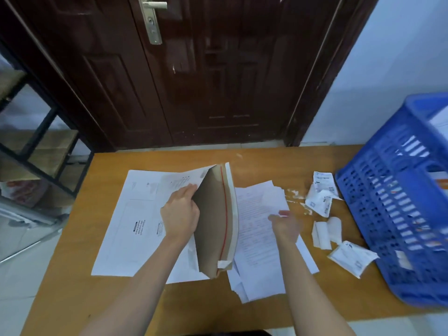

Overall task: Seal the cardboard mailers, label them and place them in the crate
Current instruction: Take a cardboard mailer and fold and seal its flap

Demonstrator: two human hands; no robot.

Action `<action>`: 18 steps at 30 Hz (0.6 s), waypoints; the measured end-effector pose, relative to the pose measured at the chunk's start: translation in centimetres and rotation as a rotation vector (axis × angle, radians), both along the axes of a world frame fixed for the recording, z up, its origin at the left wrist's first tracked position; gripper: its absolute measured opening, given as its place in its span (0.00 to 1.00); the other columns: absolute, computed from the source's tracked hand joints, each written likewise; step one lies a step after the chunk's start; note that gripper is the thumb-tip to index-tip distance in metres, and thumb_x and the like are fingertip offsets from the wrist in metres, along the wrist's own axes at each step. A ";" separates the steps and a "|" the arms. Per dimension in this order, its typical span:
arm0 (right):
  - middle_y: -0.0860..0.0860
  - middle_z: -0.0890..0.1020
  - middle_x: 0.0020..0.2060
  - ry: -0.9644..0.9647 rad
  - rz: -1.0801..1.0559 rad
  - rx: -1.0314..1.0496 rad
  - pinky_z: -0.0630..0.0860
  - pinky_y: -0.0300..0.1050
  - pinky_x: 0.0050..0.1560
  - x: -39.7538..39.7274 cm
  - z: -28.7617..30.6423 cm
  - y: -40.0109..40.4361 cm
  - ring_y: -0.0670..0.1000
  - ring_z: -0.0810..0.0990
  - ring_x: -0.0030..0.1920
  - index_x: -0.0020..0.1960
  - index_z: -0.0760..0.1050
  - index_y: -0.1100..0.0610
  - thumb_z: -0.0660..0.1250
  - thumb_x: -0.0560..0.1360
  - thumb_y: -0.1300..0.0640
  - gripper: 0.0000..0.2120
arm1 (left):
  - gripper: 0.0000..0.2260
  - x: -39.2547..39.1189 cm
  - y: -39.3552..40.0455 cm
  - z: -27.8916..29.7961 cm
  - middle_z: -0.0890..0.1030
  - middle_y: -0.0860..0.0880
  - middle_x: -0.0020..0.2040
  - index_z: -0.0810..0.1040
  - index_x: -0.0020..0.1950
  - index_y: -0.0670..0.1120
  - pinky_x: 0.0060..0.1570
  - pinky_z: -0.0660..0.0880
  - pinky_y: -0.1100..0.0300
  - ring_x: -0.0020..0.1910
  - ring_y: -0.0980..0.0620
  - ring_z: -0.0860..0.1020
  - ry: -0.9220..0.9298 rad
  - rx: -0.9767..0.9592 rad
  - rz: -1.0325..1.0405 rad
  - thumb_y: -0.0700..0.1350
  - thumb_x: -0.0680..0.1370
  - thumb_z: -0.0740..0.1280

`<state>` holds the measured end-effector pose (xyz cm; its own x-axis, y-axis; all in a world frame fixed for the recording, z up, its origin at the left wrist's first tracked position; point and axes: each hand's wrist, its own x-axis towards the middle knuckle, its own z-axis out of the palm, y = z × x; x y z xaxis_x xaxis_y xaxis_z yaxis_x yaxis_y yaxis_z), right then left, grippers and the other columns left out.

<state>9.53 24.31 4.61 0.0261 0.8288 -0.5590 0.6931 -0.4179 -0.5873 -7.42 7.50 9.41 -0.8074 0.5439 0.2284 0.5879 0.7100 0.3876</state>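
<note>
A cardboard mailer (213, 221) stands tilted at the frame's centre, flap raised, gripped along its edge by the left hand (180, 214). The right hand (286, 226), blurred, pinches something small over papers (259, 238). A blue crate (397, 202) sits right on the desk (72, 299).

Small mailing office, wooden desk (145, 299), papers (257, 238), blue crate (392, 214)

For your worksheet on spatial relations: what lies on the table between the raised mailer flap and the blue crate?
Head view: loose printed sheets, then crumpled label backings.
</note>
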 end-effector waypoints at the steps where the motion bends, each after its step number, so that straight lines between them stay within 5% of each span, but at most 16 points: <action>1: 0.57 0.70 0.67 -0.118 0.089 0.004 0.70 0.52 0.61 0.9 -0.6 -0.2 0.59 0.67 0.68 0.65 0.70 0.55 0.72 0.71 0.54 0.25 | 0.19 0.3 0.2 -0.1 0.84 0.49 0.54 0.82 0.56 0.48 0.33 0.77 0.55 0.48 0.44 0.82 0.001 -0.013 -0.009 0.31 0.69 0.68; 4: 0.58 0.60 0.72 -0.393 0.238 0.020 0.62 0.53 0.69 2.8 -1.4 -1.0 0.60 0.56 0.73 0.73 0.59 0.57 0.74 0.69 0.47 0.40 | 0.20 1.5 0.5 -0.5 0.84 0.48 0.52 0.83 0.54 0.47 0.30 0.78 0.55 0.46 0.44 0.83 0.024 -0.029 -0.046 0.30 0.67 0.71; 10: 0.55 0.64 0.67 -0.719 0.429 0.123 0.62 0.47 0.64 4.7 -1.7 -1.1 0.57 0.63 0.68 0.69 0.56 0.56 0.71 0.68 0.40 0.39 | 0.20 3.7 1.2 -0.7 0.84 0.48 0.54 0.83 0.56 0.47 0.31 0.77 0.54 0.49 0.44 0.82 0.022 -0.055 -0.050 0.30 0.67 0.69; 14: 0.56 0.64 0.65 -0.663 0.415 0.219 0.65 0.47 0.61 6.1 -1.3 -0.8 0.56 0.68 0.63 0.66 0.60 0.58 0.68 0.72 0.51 0.28 | 0.19 4.4 1.3 -0.5 0.82 0.47 0.58 0.81 0.59 0.47 0.35 0.79 0.52 0.53 0.43 0.81 -0.002 -0.073 -0.028 0.32 0.71 0.67; 18: 0.56 0.70 0.62 -0.375 0.282 0.169 0.71 0.47 0.46 7.1 -0.7 0.2 0.59 0.77 0.53 0.61 0.72 0.59 0.63 0.75 0.61 0.14 | 0.19 4.9 1.5 -0.6 0.81 0.48 0.60 0.80 0.61 0.47 0.38 0.80 0.50 0.54 0.43 0.81 -0.011 -0.095 -0.026 0.33 0.72 0.67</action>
<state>16.60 24.50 3.94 -0.0383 0.9107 -0.4113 0.9420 -0.1044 -0.3190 -2.49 8.95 8.78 -0.7948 0.5836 0.1663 0.6029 0.7284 0.3255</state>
